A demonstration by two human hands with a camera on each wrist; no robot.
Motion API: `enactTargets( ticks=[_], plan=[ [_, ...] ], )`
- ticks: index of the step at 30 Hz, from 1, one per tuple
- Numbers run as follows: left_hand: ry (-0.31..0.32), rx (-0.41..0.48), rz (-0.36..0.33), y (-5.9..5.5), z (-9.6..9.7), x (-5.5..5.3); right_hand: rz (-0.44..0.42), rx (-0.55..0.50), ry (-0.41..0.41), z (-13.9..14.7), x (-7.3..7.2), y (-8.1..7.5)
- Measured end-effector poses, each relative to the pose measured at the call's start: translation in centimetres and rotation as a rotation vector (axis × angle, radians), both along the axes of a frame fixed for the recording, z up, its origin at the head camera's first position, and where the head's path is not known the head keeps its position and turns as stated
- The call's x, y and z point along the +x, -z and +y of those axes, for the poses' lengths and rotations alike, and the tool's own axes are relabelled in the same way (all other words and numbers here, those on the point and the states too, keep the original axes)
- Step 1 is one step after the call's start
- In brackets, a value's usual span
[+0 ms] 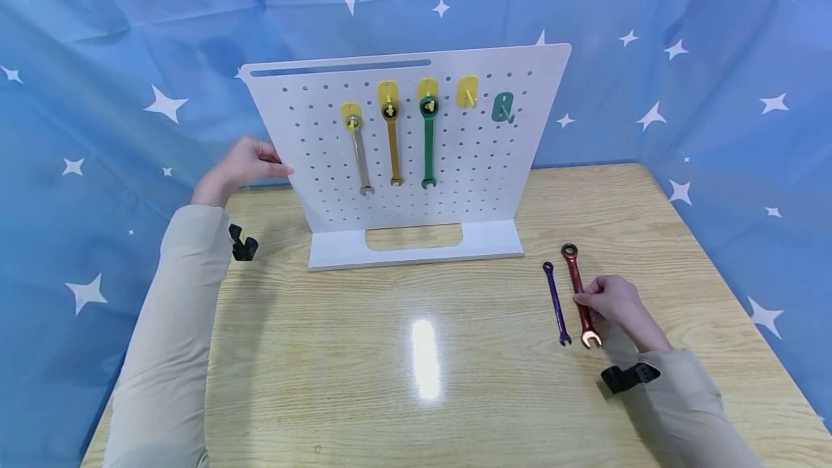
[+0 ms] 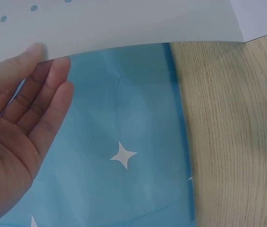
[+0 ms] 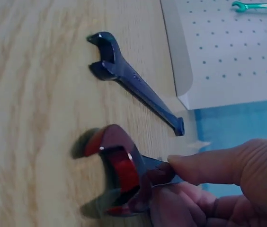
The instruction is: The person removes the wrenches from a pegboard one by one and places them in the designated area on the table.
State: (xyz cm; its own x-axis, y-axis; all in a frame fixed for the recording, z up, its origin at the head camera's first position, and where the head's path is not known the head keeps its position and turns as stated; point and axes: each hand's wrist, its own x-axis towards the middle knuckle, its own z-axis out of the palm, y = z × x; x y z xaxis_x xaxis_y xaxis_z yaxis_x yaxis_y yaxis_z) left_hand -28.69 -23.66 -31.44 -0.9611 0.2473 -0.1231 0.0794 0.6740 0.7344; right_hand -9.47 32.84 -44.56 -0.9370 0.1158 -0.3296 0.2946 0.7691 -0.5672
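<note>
My right hand pinches the shank of a red combination wrench at the table's right side. In the right wrist view, that wrench's open end points toward the camera. Beside it, on its left, lies a smaller purple wrench, untouched. My left hand holds the left edge of a white pegboard, thumb on the front face and fingers behind, as the left wrist view shows. On the board hang a silver wrench, a gold wrench and a green wrench.
A yellow hook and a green hook on the board's right carry nothing. The board stands on its white base on the wooden table. Behind hangs a blue cloth with white stars.
</note>
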Motion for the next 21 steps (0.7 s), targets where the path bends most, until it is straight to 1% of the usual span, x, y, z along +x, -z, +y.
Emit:
enactTargets(
  ticks=[4,8,12,15,18,21],
  plan=[
    [-0.001,0.002,-0.002,0.0,0.0,0.1,-0.024,-0.011,0.004,0.1,0.0,-0.1],
    [-0.001,0.002,-0.005,-0.1,0.0,0.1,0.007,-0.038,0.006,0.3,0.0,-0.3],
    [-0.004,0.004,-0.008,-0.1,0.0,0.0,0.061,-0.124,0.043,0.3,-0.4,-0.6],
    [-0.006,0.005,-0.006,-0.1,0.0,0.0,0.091,-0.219,0.063,0.0,-0.9,-1.3],
    [-0.009,0.003,-0.008,0.0,-0.1,0.0,0.123,-0.282,0.057,-0.5,-1.5,-2.1],
    [-0.012,0.0,-0.013,0.0,-0.1,0.0,0.165,-0.324,0.043,-1.1,-2.0,-2.9]
  ],
)
